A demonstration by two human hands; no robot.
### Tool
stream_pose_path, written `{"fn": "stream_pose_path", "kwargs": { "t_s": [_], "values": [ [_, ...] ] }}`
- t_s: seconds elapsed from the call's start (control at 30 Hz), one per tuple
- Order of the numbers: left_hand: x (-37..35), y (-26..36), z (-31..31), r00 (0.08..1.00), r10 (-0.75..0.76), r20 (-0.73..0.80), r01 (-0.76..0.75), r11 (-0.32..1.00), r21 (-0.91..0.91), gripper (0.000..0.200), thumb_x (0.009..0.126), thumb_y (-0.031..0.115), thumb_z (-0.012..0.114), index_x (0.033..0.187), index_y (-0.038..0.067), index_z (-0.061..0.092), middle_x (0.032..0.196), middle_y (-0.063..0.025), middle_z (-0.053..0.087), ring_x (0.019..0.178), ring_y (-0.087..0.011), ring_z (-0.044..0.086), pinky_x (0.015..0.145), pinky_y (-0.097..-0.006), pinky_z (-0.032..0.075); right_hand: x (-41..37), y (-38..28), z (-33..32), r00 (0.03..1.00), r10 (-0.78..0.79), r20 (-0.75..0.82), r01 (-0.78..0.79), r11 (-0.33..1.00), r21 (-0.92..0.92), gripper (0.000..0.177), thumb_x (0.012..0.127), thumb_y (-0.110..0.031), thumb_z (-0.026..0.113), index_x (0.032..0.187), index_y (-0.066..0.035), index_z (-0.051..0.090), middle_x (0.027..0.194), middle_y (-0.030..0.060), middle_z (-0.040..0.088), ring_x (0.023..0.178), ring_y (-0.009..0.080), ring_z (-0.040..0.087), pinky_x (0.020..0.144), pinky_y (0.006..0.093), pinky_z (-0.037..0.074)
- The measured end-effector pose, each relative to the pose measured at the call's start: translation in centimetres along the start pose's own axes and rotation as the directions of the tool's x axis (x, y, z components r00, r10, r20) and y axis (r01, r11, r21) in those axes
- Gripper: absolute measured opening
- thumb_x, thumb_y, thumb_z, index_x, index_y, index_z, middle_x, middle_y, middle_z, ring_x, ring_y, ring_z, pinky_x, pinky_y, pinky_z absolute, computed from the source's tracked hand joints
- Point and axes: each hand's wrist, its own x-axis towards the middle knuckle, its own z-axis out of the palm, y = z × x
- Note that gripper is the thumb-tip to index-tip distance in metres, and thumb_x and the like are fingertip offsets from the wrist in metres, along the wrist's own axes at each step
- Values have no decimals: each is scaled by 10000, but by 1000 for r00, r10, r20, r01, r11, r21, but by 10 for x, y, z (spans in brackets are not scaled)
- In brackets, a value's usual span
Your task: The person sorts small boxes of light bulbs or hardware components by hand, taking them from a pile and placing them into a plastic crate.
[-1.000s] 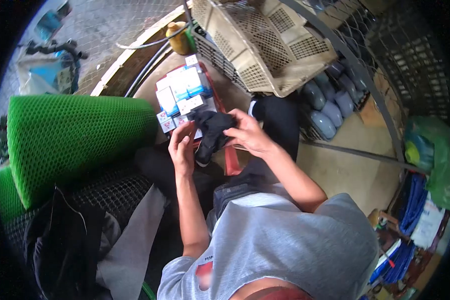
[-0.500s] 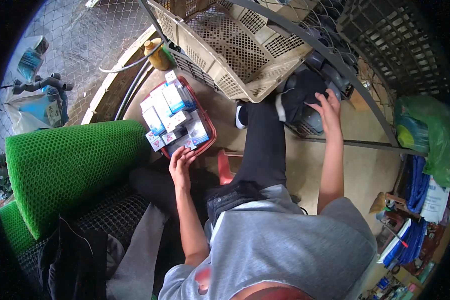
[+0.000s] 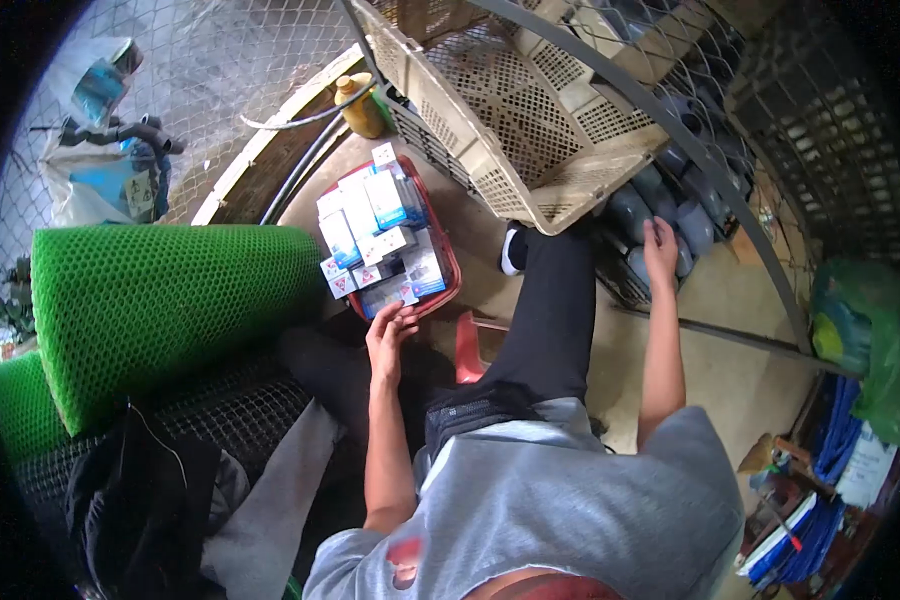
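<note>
My left hand (image 3: 390, 332) rests at the near edge of a red basket (image 3: 454, 272), its fingers loosely curved and apart, with nothing visible in them. Small white-and-blue cardboard boxes (image 3: 367, 215) are piled in the basket. On the other side, my right hand (image 3: 660, 252) reaches down among grey plastic fittings (image 3: 697, 228) that look like pipe elbows. Its fingers are slightly bent and seem to touch one, without a clear grip. The fittings lie in a dark crate, partly hidden behind my hand and the beige crate.
A beige plastic crate (image 3: 544, 205) tilts in front of me. Green mesh rolls (image 3: 170, 310) lie at left. A yellow bottle (image 3: 363, 112) stands behind the basket. A curved metal frame (image 3: 610, 75) with wire netting crosses above. A green bag (image 3: 885, 375) hangs at right.
The dark cloth-like item with a white band that was by my right hand is out of sight, leaving grey fittings visible. My right hand's fingers have drawn closer together. The view has shifted.
</note>
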Motion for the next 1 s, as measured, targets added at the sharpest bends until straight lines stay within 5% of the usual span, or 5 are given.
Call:
{"fn": "stream_pose_path", "kwargs": {
  "t_s": [0.1, 0.27, 0.53, 0.67, 1.0],
  "values": [
    [4, 4, 7, 999, -51, 11, 50, 995, 89, 332, 1014, 81, 531, 1329, -3, 600, 1187, -139, 704, 1042, -211, 696, 893, -367, 584, -29, -124, -4, 916, 243, 318, -390, 722, 572, 578, 1012, -471, 627, 1374, -29, 536, 1151, 214, 686, 947, 272, 730, 779, 376, 579],
    [4, -1, 5, 999, -42, 25, 39, 992, 117, 332, 1016, 78, 530, 1331, 4, 602, 1197, -141, 705, 1036, -199, 695, 879, -352, 585, -29, -174, 38, 873, 125, 471, -403, 730, 552, 575, 968, -431, 704, 1345, -63, 475, 1007, 106, 648, 755, 179, 666, 605, 297, 508],
    [2, -6, -1, 999, -10, -43, 14, 997, 82, 313, 1039, 55, 497, 1327, 14, 615, 1202, -129, 712, 1013, -174, 697, 854, -322, 581, -11, -156, 91, 990, -131, 45, 106, 926, 361, 498, 946, -147, 693, 1293, 91, 428, 1117, 166, 631, 878, 176, 646, 640, 327, 539],
    [9, -9, -6, 1000, -7, -28, 9, 997, 70, 306, 1047, 59, 491, 1323, 12, 616, 1189, -115, 712, 1026, -175, 698, 847, -311, 583, -48, -208, 71, 982, -169, 85, 132, 933, 334, 638, 921, -144, 696, 1369, 148, 347, 1288, 295, 549, 1169, 310, 588, 1009, 396, 467],
    [45, 4, -8, 994, 69, -89, -60, 993, 101, 232, 1028, 86, 578, 1237, 33, 665, 1087, -70, 739, 947, -127, 695, 780, -275, 568, -94, -234, 100, 957, -289, 35, 228, 820, 525, 754, 961, 10, 608, 1579, 54, 179, 1160, 305, 677, 1036, 275, 691, 865, 352, 554]
  ]
}}
